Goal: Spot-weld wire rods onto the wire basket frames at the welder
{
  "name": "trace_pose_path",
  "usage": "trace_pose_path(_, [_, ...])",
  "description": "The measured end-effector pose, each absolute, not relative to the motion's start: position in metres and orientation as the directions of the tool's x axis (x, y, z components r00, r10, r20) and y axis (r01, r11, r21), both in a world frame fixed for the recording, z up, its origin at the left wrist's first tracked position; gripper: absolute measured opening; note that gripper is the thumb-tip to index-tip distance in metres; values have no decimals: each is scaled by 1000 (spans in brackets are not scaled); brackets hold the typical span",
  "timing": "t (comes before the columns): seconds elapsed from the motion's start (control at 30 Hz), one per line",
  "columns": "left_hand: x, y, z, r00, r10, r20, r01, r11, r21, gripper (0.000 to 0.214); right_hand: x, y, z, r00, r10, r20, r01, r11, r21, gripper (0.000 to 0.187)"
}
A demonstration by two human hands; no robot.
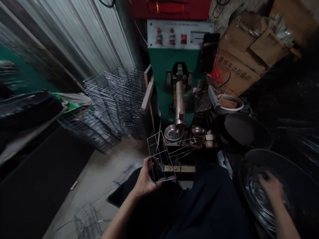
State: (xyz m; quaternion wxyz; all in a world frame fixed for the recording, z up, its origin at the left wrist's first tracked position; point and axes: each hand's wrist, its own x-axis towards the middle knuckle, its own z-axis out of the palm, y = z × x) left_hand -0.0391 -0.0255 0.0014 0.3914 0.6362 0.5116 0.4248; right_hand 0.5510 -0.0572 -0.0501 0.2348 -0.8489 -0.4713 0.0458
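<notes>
My left hand [146, 176] grips the lower edge of a small rectangular wire basket frame [159, 156], holding it up over my lap in front of the machine. The frame's long wires reach toward a green welding machine [174, 66] and end near its lower electrode [179, 113]. My right hand [271, 188] rests on a bundle of shiny bent wires [259, 199] inside a large black basin [251, 157]. Blur hides whether its fingers hold them.
Several stacked wire racks [117, 103] stand left of the machine against a corrugated metal wall [77, 36]. Cardboard boxes [239, 66] are piled at the right, above a dark round pan [245, 129]. Loose wire pieces [127, 172] lie on the concrete floor [96, 169].
</notes>
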Motion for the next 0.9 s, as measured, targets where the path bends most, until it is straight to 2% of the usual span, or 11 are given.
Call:
trace_pose_path(0.07, [-39,-25,2,115,982,148,320,-178,930,86,494,-19,-6,332,922,201,771,-142,-621,34])
trace_pose_path(0.13, [-38,-25,4,120,981,149,325,-181,928,86,427,16,35,74,967,244,697,125,-706,34])
trace_pose_path(0.23, [-37,-28,6,140,980,142,336,-182,924,85,341,52,75,-304,899,315,587,437,-682,25])
trace_pose_path(0.33, [-39,-31,6,146,977,155,368,-198,909,84,298,71,86,-523,765,377,518,636,-572,20])
trace_pose_path(0.43, [-45,-31,3,161,973,168,370,-217,903,81,286,82,80,-617,685,387,499,721,-481,20])
trace_pose_path(0.57, [-50,-28,-1,172,969,178,336,-228,914,85,282,88,66,-656,678,333,548,731,-408,25])
trace_pose_path(0.7, [-50,-24,-3,152,972,178,327,-219,919,79,275,87,57,-647,668,366,578,744,-335,35])
trace_pose_path(0.9, [-55,-23,-12,161,965,206,352,-251,902,81,270,87,56,-621,641,451,544,767,-341,31])
